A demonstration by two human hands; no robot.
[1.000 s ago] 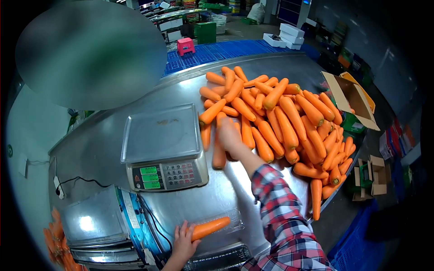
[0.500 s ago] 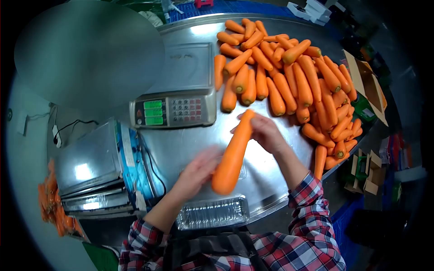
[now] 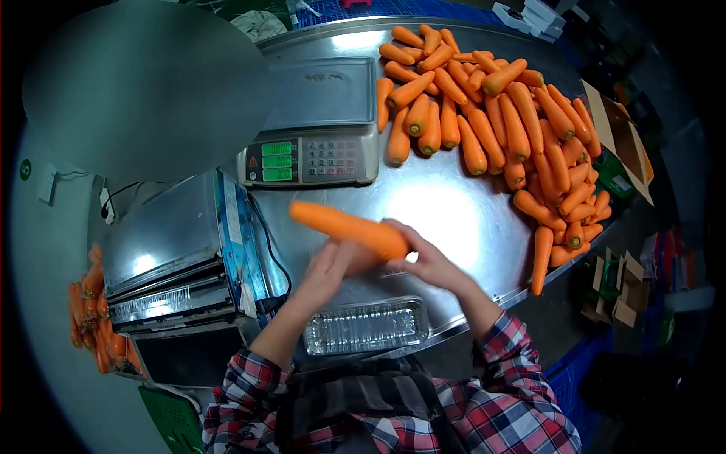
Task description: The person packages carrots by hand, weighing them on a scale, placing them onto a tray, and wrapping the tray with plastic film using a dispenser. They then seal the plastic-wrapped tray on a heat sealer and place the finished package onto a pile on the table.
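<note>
Gripping the right end of a carrot (image 3: 344,227) near the middle of the frame, the right hand (image 3: 429,263) holds it almost level above the steel table (image 3: 439,212), its other end pointing to the left. The left hand (image 3: 327,266) lies against the carrot's underside; whether its fingers close on it I cannot tell. Held mainly by one end, the carrot could tip or slip and drop onto the ridged tray (image 3: 367,327) at lower centre, or swing towards the scale (image 3: 310,151) above. The carrot pile (image 3: 491,113) lies well apart, upper right.
</note>
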